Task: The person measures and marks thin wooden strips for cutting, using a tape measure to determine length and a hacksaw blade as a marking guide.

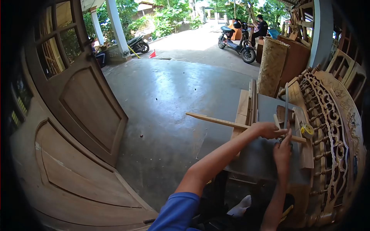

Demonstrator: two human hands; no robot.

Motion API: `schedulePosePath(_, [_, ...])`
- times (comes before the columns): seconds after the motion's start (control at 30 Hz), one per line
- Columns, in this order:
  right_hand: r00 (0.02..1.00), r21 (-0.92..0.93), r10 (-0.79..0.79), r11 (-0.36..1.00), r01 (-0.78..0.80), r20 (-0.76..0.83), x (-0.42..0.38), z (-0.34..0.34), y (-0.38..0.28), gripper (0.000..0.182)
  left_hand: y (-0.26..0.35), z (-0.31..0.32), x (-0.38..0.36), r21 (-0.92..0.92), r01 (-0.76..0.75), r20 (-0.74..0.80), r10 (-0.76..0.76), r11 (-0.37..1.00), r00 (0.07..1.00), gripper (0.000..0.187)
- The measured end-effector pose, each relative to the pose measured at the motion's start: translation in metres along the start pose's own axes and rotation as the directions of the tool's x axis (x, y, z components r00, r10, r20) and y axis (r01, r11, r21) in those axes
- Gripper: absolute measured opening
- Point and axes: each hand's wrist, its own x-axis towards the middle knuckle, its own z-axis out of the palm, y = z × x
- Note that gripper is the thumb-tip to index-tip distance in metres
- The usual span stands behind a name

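Left hand clamped on a long, light-brown wooden strip, which lay crosswise over the dark grey flat surface, its tapered end past the left edge, probably pinned for steadiness. Right hand, close beside, gripped a long, thin grey metal tool upright at the strip, index finger extended, likely for control. Yellow round tape measure sat near the right edge, presumably for easy reach. Pale wooden boards lined the left edge, seemingly as support.

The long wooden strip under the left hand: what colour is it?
The strip is light tan, clearest in the head view.
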Motion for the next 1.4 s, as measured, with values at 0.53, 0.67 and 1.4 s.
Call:
schedulePosePath(0.53, [0.999,-0.040,0.028,0.999,-0.027,0.021,0.006,-0.081,-0.019,0.045,0.008,-0.008,-0.005,-0.157,0.073,0.129,-0.053,0.985,0.990,0.069])
schedulePosePath(0.67, [0.920,-0.383,-0.230,0.919,0.098,-0.316,0.082,-0.083,0.033,0.049,0.006,-0.006,0.003,-0.116,0.142,0.172,-0.121,0.983,0.978,0.070])
schedulePosePath(1.4, [0.702,-0.117,-0.401,0.817,0.565,0.588,0.105,0.078,-0.201,0.056,-0.016,0.005,0.002,-0.117,-0.110,0.097,0.121,0.987,0.988,0.070])
